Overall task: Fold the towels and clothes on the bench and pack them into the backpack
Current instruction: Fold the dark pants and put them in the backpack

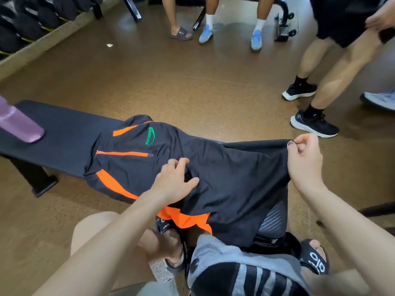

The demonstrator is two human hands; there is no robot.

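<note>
A black garment with orange panels and a green logo (192, 167) lies spread over the near end of the black bench (64, 129). My left hand (174, 181) rests flat on its middle with fingers spread. My right hand (304, 161) pinches the garment's right edge between thumb and fingers and holds it up. A black and grey striped backpack (245, 272) stands on the floor below the bench, between my feet. A dark ribbed item (274, 216) shows under the garment's right side.
A purple bottle (20, 124) lies on the bench's far left end. Several people's legs and shoes (314, 122) stand on the brown floor to the right and at the back. Dark bags (25, 20) line a rack at top left.
</note>
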